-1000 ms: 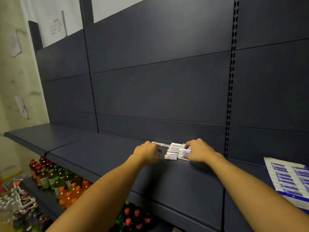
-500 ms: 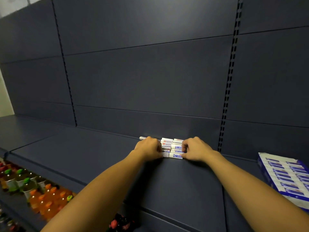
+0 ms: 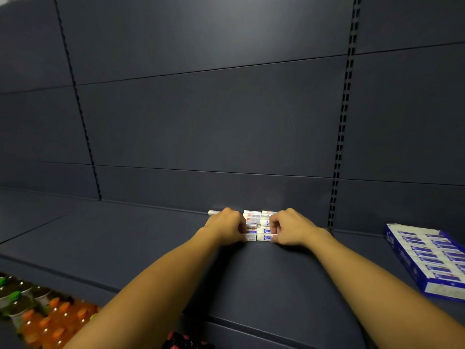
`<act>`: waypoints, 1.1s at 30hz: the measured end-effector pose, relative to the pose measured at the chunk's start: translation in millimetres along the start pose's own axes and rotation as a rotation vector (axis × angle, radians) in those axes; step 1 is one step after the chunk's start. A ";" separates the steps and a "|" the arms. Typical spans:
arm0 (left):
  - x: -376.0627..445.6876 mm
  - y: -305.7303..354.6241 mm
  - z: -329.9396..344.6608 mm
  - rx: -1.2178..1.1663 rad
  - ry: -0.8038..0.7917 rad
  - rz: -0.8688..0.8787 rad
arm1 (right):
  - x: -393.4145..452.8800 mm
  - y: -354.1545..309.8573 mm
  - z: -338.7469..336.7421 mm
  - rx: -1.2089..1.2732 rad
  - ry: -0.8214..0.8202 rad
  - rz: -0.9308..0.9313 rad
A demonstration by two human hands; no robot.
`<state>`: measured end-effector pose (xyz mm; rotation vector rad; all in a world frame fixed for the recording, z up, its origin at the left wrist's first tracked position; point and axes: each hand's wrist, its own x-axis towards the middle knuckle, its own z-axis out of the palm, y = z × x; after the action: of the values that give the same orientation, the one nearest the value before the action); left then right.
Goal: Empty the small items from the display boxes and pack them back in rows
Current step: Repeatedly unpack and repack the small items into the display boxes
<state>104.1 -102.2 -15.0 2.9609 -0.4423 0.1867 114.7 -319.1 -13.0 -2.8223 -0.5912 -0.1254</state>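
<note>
Between both hands (image 3: pixel 227 226), small packs (image 3: pixel 256 224) half-hidden.

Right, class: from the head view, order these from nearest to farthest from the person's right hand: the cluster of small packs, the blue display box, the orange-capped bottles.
1. Cluster of small packs: touching the right hand, on its left.
2. Blue display box: farther right on the same shelf.
3. Orange-capped bottles: lower shelf, far left.

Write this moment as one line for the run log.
left hand: grips small boxes | right hand: grips same pile | place: shelf | display box: right, untouched
</note>
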 end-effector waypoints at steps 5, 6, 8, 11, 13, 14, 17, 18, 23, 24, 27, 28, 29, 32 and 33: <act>-1.5 -8.1 -1.3 -0.023 -0.016 0.036 | -0.6 -8.0 0.3 0.010 -0.008 0.054; -1.9 -9.1 -1.6 -0.026 -0.020 0.043 | -0.9 -9.8 0.3 0.008 -0.007 0.065; -3.2 -11.1 -2.2 -0.029 -0.021 0.053 | -1.8 -13.8 0.9 -0.004 -0.003 0.082; -5.9 -14.6 -5.3 -0.020 -0.015 0.068 | -3.2 -20.9 1.2 -0.025 -0.003 0.095; -8.0 -18.1 -8.5 -0.007 -0.010 0.082 | -4.8 -25.6 0.7 -0.037 -0.003 0.106; -9.2 -20.1 -10.0 0.000 -0.008 0.088 | -6.1 -27.8 0.5 -0.043 -0.003 0.114; -10.4 -25.2 -13.2 0.004 -0.022 0.095 | -11.3 -33.5 0.7 -0.054 0.002 0.148; -10.8 -26.4 -13.7 -0.002 -0.031 0.101 | -13.4 -35.2 0.9 -0.051 0.004 0.161; -12.0 -28.5 -9.2 -0.065 -0.089 0.156 | -25.3 -39.6 2.3 -0.043 -0.002 0.211; -12.0 -28.5 -6.7 -0.076 -0.094 0.165 | -27.9 -40.1 3.2 -0.041 0.000 0.222; -11.8 -28.3 -1.0 -0.096 -0.075 0.171 | -36.4 -43.8 6.5 -0.059 0.029 0.274; -11.6 -28.6 -0.4 -0.092 -0.068 0.177 | -39.7 -45.7 7.0 -0.067 0.040 0.294; -11.1 -29.0 -0.6 -0.088 -0.064 0.185 | -43.1 -47.4 7.0 -0.077 0.049 0.314; -10.3 -27.8 -4.1 -0.097 -0.060 0.206 | -55.2 -50.0 3.4 -0.116 0.064 0.366; -10.1 -26.1 -5.4 -0.098 -0.051 0.214 | -59.6 -49.6 1.3 -0.125 0.069 0.382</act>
<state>101.8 -73.8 -14.3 2.8240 -0.7534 0.1091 40.2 -297.6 -10.9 -2.9757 -0.0235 -0.1916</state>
